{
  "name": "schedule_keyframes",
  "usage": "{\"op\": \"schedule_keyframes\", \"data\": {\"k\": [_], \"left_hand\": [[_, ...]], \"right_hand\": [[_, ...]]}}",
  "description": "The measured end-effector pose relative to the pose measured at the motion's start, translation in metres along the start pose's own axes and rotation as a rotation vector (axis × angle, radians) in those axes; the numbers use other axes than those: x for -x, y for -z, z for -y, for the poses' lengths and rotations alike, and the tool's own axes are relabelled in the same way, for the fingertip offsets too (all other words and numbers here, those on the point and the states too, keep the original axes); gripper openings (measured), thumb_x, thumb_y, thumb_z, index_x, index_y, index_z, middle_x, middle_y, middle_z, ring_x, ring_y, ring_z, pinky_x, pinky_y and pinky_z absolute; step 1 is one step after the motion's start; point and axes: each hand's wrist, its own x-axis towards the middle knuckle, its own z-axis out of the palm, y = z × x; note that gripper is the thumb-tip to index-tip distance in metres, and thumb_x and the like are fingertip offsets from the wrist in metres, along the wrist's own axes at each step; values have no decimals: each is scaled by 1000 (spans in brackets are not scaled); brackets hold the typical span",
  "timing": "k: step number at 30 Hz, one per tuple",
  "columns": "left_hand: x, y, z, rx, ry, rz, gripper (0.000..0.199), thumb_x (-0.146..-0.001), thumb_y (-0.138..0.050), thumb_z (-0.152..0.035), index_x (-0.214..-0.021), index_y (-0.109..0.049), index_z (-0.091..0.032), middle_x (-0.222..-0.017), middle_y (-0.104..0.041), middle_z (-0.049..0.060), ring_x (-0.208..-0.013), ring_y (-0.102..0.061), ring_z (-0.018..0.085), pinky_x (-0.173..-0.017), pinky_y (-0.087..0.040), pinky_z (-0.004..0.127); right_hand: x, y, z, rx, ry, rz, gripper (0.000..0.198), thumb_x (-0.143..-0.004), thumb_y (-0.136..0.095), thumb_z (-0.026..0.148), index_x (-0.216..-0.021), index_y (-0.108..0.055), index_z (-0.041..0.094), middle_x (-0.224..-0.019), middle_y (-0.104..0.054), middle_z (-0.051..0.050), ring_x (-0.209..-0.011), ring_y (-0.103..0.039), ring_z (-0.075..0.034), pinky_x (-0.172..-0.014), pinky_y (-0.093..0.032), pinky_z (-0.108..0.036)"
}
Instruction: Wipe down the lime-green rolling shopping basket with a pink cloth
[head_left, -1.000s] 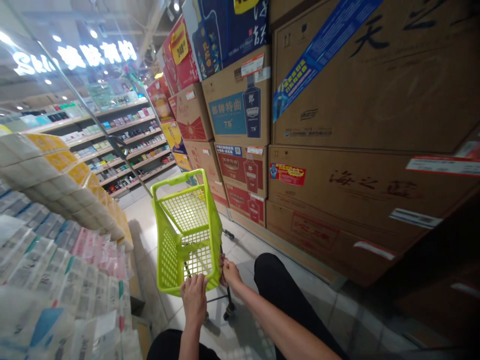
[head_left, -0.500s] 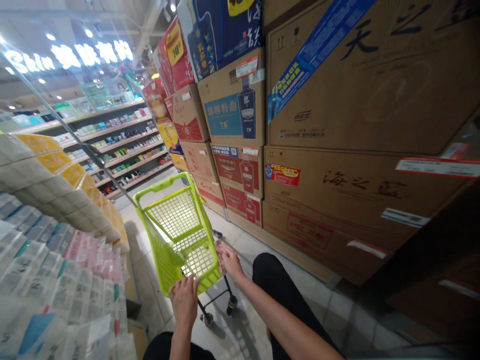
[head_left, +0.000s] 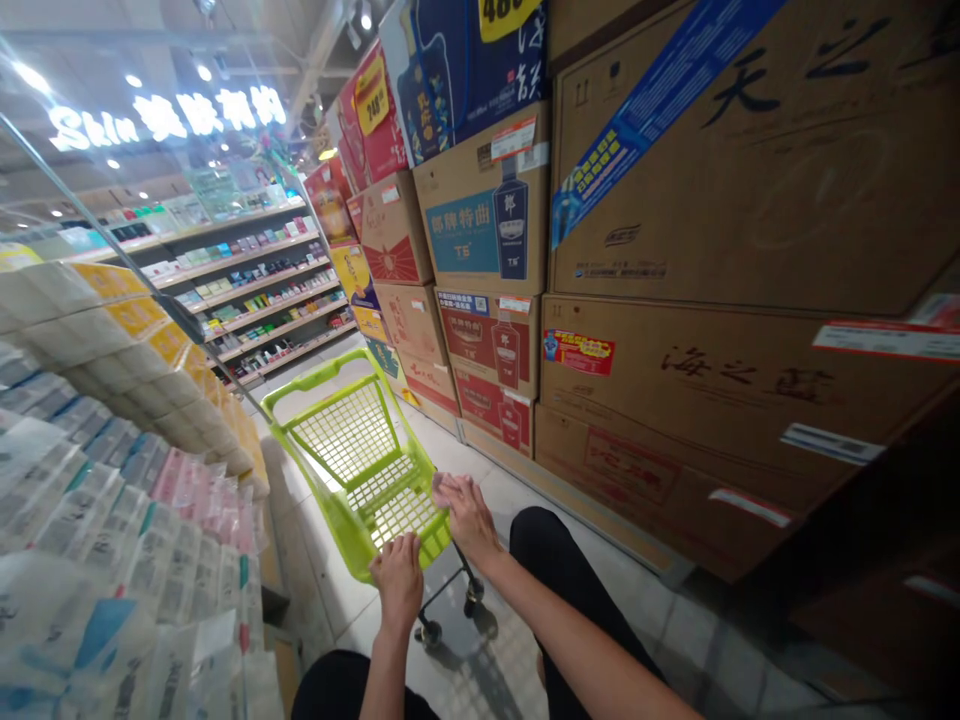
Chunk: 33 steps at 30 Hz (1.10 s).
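A lime-green plastic shopping cart [head_left: 343, 575] on a dark wheeled frame stands in front of me, its basket showing a grid pattern. My left hand [head_left: 399, 580] has its fingers curled over the near rim. At the near right corner is my right hand [head_left: 469, 520], its fingers closed on a small pale pink cloth [head_left: 444, 488] against the cart's edge. The fingers partly cover the cloth. Both of my knees, in black trousers, show at the bottom of the view.
Cardboard cartons [head_left: 480, 240] are stacked along the right. Packs of tissue [head_left: 202, 490] are piled on the left. Shelves of small products [head_left: 255, 290] stand beyond the cart. A thin metal pole [head_left: 97, 215] slants across the upper left.
My right hand has moved up slightly along the cart's right edge with the pink cloth. The left hand still grips the near rim. The whole view has shifted slightly.
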Motion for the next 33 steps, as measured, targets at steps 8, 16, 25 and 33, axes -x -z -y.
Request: {"op": "schedule_keyframes", "data": {"k": [8, 16, 25, 33], "left_hand": [[27, -1, 40, -70, 74, -149, 36, -97, -33, -27, -107, -68, -28, -116, -70, 2, -136, -41, 24, -115, -19, 50], [21, -12, 21, -18, 32, -148, 35, -96, -33, -24, -96, -68, -25, -107, -72, 3, -138, -41, 27, -119, -11, 59], [12, 0, 20, -13, -118, -216, 32, -97, -34, -23, -100, -66, -27, -118, -70, 2, -140, -39, 24, -120, -3, 60], [4, -1, 27, 39, -201, -177, 28, -96, -38, -23, -96, -66, -27, -112, -71, 3, -142, -38, 27, -118, -20, 60]], "right_hand": [[36, -17, 54, 302, 104, 138, 55, -90, -43, 4, -141, -49, 26, -134, -56, -8, -100, -54, -25, -84, -53, -41], [14, -4, 55, 171, 8, 86, 31, -96, -56, 36, -122, -58, 21, -129, -57, -9, -108, -60, -20, -93, -52, -42], [-7, 17, 12, 54, -54, 107, 48, -89, -41, 5, -127, -63, 26, -128, -61, -6, -112, -51, -23, -96, -49, -38], [15, 8, 38, -3, 99, 134, 57, -88, -42, 4, -138, -53, 30, -129, -60, -4, -119, -49, -23, -103, -45, -41]]}}
